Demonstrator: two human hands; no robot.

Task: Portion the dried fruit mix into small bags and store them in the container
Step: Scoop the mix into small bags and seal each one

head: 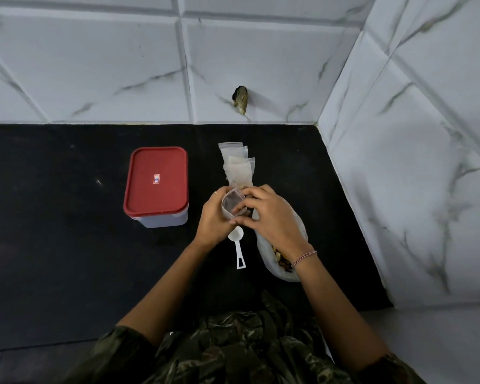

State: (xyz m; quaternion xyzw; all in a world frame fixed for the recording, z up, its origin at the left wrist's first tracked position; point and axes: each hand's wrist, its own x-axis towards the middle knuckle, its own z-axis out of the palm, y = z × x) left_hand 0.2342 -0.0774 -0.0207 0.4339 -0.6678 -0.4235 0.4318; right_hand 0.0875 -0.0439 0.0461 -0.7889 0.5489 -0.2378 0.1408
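Note:
Both hands hold one small clear bag (pixel 231 203) above the black counter, its mouth spread wide toward me. My left hand (pixel 212 220) grips its left side, my right hand (pixel 269 217) pinches its right edge. A pile of empty small bags (pixel 237 164) lies just beyond the hands. The big plastic bag of dried fruit mix (pixel 281 259) lies under my right wrist, dark pieces showing at its near end. A white plastic scoop (pixel 238 245) rests on the counter between my forearms. The clear container with its red lid (pixel 156 181) on stands to the left.
The black counter (pixel 53 217) meets white marble-look tiled walls at the back and on the right (pixel 413 162). A dark chipped hole (pixel 241 99) marks the back wall. My camouflage-patterned clothing fills the bottom of the view.

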